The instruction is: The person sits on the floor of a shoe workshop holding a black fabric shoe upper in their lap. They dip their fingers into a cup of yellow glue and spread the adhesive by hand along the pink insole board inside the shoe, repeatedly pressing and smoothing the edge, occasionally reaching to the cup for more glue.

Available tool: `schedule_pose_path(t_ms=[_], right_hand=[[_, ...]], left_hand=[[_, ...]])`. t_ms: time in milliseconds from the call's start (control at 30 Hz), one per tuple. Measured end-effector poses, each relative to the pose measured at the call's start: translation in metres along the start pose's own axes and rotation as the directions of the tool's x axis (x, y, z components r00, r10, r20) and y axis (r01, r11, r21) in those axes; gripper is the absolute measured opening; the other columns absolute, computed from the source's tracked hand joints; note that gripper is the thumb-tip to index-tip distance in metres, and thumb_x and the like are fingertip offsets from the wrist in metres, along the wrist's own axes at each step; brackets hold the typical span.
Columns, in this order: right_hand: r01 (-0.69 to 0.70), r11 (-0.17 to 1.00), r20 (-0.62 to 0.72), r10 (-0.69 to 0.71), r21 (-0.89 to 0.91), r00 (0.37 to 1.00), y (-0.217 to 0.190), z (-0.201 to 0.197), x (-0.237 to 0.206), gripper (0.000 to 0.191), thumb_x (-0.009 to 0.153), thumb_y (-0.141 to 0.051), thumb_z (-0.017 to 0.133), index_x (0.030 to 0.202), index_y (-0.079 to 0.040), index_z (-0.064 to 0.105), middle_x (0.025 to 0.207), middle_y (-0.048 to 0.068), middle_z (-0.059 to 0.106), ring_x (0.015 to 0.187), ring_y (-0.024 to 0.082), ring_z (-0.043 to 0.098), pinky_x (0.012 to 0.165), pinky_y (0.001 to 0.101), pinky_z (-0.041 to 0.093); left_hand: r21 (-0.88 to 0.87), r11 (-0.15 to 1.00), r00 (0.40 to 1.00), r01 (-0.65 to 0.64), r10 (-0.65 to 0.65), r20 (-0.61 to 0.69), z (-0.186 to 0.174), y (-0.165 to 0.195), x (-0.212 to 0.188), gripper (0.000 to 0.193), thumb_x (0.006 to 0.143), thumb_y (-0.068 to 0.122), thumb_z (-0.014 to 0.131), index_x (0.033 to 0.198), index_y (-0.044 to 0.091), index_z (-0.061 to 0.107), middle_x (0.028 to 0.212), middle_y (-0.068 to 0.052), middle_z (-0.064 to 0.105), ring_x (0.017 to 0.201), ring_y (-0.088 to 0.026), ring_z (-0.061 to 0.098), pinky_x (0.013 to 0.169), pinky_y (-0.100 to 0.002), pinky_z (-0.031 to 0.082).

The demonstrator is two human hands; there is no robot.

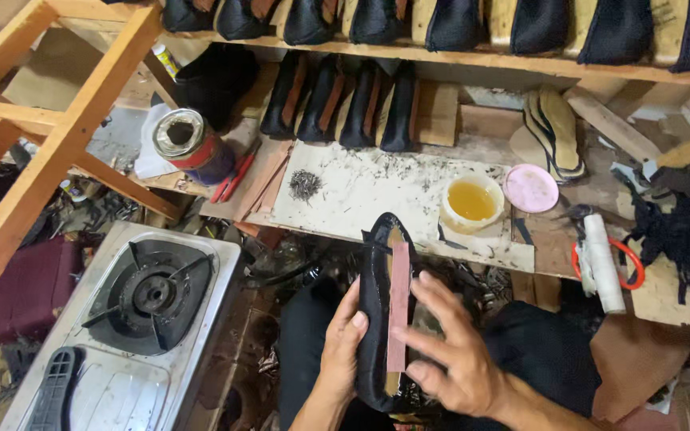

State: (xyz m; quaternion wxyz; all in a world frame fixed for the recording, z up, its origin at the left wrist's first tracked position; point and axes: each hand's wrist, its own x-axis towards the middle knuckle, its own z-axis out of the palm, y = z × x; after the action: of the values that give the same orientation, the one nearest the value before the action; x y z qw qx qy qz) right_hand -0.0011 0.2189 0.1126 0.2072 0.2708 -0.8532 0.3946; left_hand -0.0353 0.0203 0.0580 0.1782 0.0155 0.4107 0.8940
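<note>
A black shoe upper on a last [377, 319] lies sole-up over my lap, with a long pinkish strip [398, 307] laid down the middle of its bottom. My left hand [339, 351] grips the shoe along its left side. My right hand [450, 347] rests on the right side, fingers spread, the fingertips pressing on the pinkish strip.
A small tub of yellow glue [472, 202] and its pink lid [530, 188] sit on the pale work board [361, 195]. A gas stove [133, 319] stands at left, a tin can [189, 144] beyond it. Rows of black shoes [345, 100] fill wooden shelves; insoles [557, 132] lie right.
</note>
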Motion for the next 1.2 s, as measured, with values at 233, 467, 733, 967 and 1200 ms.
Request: schedule_pose_path(t_ms=[233,467,733,967,1200], right_hand=[[-0.008,0.983,-0.045,-0.001,-0.184,0.999,-0.001,-0.001,0.001,0.034,0.092,-0.025,0.067,0.124,-0.017,0.075,0.159,0.021,0.038,0.153,0.045,0.028,0.124,0.0554,0.026],[0.034,0.993,-0.062,-0.041,-0.111,0.997,-0.012,0.009,-0.014,0.032,0.091,-0.023,0.067,0.121,-0.019,0.075,0.158,0.021,0.040,0.153,0.044,0.030,0.125,0.0612,0.025],[0.043,0.986,0.002,-0.043,-0.163,0.999,0.008,-0.008,-0.002,0.027,0.085,-0.026,0.073,0.109,-0.016,0.077,0.152,0.017,0.048,0.148,0.039,0.038,0.123,0.0566,0.029],[-0.325,0.804,-0.122,0.306,-0.498,0.944,0.121,-0.048,0.054,0.046,0.082,-0.042,0.079,0.115,-0.011,0.078,0.155,0.021,0.047,0.147,0.041,0.037,0.119,0.0571,0.030],[-0.300,0.740,-0.088,0.312,-0.602,0.946,0.154,-0.059,0.052,0.049,0.072,-0.054,0.082,0.091,-0.008,0.084,0.157,0.017,0.046,0.148,0.046,0.031,0.113,0.0607,0.024]], left_hand=[[0.109,0.992,0.994,-0.059,0.048,0.098,0.009,-0.002,-0.005,0.073,0.096,0.026,0.060,0.157,-0.005,0.034,0.152,-0.019,0.052,0.138,-0.024,0.053,0.117,-0.036,0.039],[0.088,0.996,0.999,-0.014,0.010,0.052,0.004,-0.007,-0.001,0.071,0.097,0.025,0.059,0.157,-0.003,0.034,0.149,-0.019,0.054,0.131,-0.022,0.056,0.112,-0.036,0.043],[0.081,0.997,0.998,0.020,-0.016,-0.054,-0.001,-0.005,-0.004,0.072,0.096,0.031,0.059,0.157,-0.001,0.036,0.151,-0.014,0.052,0.132,-0.020,0.055,0.110,-0.033,0.044],[0.093,0.994,0.994,0.055,-0.045,-0.103,-0.001,0.001,-0.011,0.074,0.096,0.038,0.058,0.157,0.002,0.036,0.152,-0.013,0.053,0.132,-0.020,0.056,0.106,-0.033,0.046],[0.068,0.997,0.990,0.046,-0.037,-0.138,-0.004,0.004,-0.009,0.071,0.095,0.033,0.056,0.156,0.003,0.037,0.150,-0.014,0.054,0.130,-0.022,0.057,0.106,-0.034,0.047]])
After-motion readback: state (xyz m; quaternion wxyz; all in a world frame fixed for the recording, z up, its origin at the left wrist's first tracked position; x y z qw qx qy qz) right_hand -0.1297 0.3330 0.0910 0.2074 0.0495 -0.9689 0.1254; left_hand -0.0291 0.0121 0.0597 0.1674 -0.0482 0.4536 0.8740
